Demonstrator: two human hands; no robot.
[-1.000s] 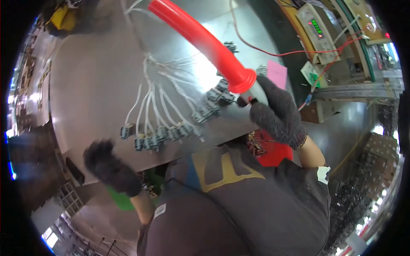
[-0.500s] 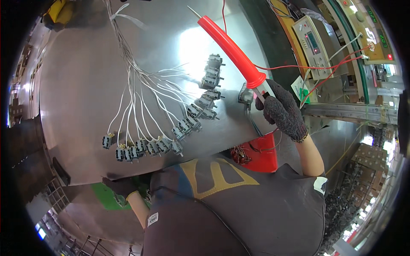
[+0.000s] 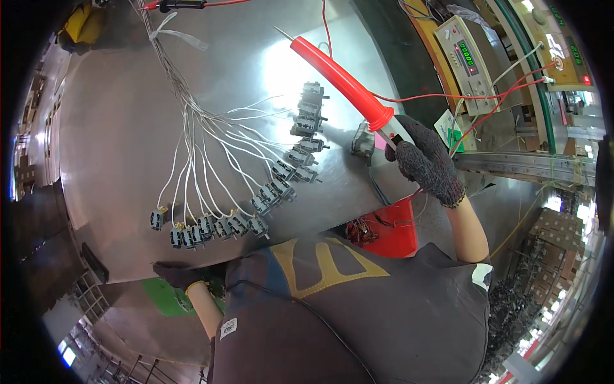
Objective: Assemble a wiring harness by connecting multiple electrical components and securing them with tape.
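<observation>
My right hand [image 3: 427,163], in a dark knitted glove, is closed around the grey lower part of a red test probe [image 3: 342,83]. The metal tip points up and left, over the metal table [image 3: 115,141]. Below and left of the probe, several small grey components with stub shafts [image 3: 272,195] lie in a curved row, joined by white wires [image 3: 211,137] to a tied cable bundle [image 3: 163,57]. One grey part with dark leads [image 3: 363,142] sits beside my right hand. At the table's front edge my gloved left hand [image 3: 178,275] lies stretched out, holding nothing visible.
At the right stand a beige tester [image 3: 464,64] and a yellowish instrument [image 3: 566,51] with red and white leads. A black-handled lead [image 3: 182,4] crosses the top. Under the front edge is a red bin [image 3: 393,233] with wire scraps. A metal rail [image 3: 531,165] runs along the right.
The view has shifted slightly, bringing the black-handled lead further in at the top. Green digits now show more brightly on the beige tester. My right hand keeps hold of the probe.
</observation>
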